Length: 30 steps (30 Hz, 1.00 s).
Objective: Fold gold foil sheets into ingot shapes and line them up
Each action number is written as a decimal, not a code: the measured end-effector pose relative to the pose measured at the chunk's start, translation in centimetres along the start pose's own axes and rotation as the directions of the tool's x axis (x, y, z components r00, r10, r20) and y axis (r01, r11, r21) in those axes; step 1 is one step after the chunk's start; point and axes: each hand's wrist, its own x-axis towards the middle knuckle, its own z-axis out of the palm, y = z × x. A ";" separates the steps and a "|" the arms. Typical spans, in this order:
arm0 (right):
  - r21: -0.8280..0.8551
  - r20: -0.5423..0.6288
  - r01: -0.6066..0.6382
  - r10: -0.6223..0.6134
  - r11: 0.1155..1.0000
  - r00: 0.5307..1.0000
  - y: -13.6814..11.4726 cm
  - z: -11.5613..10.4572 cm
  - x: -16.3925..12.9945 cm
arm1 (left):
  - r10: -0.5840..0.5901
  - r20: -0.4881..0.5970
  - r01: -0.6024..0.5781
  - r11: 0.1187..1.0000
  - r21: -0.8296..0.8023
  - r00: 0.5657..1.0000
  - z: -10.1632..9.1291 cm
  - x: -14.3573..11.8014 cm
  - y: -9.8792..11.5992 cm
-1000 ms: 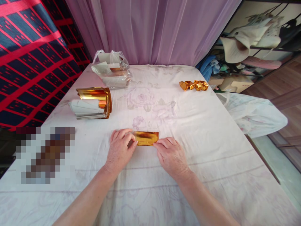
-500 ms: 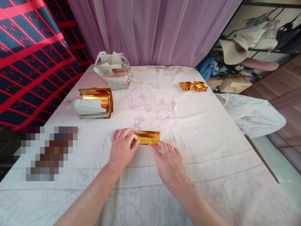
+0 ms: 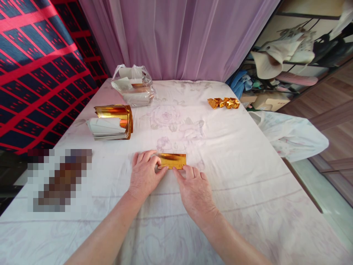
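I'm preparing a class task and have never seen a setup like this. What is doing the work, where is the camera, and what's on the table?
There is no machine: these are a person's bare left hand and right hand. One camera, worn on the head, looks forward and down.

On the flowered tablecloth, the fingers of both hands touch a shiny gold strip; whether they pinch or press it is unclear. Toward the left is a curved stack of gold and white sheets, with a clear plastic bag of sheets behind it. Crumpled-looking gold pieces lie at the far right. A pixelated patch at left hides something.
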 end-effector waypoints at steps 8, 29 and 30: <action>0.038 0.040 -0.015 0.013 0.999 0.999 -0.6 -0.1 0.2 | -0.001 -0.006 0.001 1.000 -0.005 1.000 0.1 0.0 0.0; 0.096 -0.127 -0.010 0.022 0.995 0.992 0.6 1.1 -0.6 | -0.004 0.001 0.004 1.000 0.015 1.000 0.2 0.1 0.0; 0.101 -0.128 -0.009 0.022 0.995 0.992 0.6 1.1 -0.6 | -0.004 0.002 0.004 1.000 0.013 1.000 0.2 0.1 -0.1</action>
